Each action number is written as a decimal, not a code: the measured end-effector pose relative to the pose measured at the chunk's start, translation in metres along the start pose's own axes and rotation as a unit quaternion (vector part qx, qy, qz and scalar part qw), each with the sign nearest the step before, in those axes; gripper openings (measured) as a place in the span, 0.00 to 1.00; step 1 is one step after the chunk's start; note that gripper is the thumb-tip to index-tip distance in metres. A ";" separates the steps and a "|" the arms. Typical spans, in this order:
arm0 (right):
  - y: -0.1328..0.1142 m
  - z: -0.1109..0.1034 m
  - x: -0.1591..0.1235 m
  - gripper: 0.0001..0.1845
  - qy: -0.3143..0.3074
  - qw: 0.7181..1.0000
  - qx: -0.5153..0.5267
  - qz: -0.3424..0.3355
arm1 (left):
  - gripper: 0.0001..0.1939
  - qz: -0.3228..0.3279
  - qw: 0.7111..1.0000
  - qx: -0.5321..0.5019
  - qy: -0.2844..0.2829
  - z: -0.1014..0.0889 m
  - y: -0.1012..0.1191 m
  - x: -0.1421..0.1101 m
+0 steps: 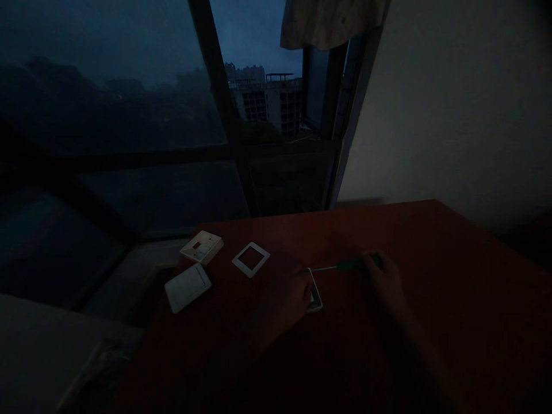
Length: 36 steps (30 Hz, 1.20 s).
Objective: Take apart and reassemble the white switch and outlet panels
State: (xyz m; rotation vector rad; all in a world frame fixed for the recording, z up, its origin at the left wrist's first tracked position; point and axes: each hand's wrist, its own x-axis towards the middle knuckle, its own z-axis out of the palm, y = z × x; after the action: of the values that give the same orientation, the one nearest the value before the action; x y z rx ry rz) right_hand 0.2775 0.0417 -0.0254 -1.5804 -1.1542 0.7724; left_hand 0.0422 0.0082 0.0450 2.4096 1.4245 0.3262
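My right hand (383,277) is closed around the green handle of a screwdriver (345,265). The thin metal shaft points left and its tip meets the upper edge of a small white-rimmed wall switch part (316,298). My left hand (293,293) grips that part from its left side, and the fingers cover much of it. A flat white square frame (239,264) lies on the table to the left of my left hand. The scene is very dark, so fine details of the part are hidden.
On the table's (388,224) left side sit a white open mounting box (209,248) and a white switch plate (188,287), close to the edge. A dark-framed window (233,132) stands behind, with a pale wall (448,115) at the right.
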 end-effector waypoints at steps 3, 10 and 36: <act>0.003 0.001 -0.002 0.19 -0.008 1.000 0.011 0.008 | 0.06 -0.022 0.999 0.010 -0.023 -0.001 0.003 0.002; 0.000 0.001 -0.003 0.21 -0.008 1.000 0.015 0.009 | 0.05 -0.027 0.996 0.015 -0.079 -0.006 0.002 0.015; 0.002 0.002 -0.001 0.22 -0.018 1.000 -0.010 0.014 | 0.09 -0.053 0.990 0.090 -0.091 -0.009 0.013 0.018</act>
State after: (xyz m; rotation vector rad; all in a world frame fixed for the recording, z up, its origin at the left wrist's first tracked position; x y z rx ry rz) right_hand 0.2760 0.0409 -0.0283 -1.6078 -1.1719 0.8135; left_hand 0.0583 0.0197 0.0588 2.4169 1.5478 -0.0493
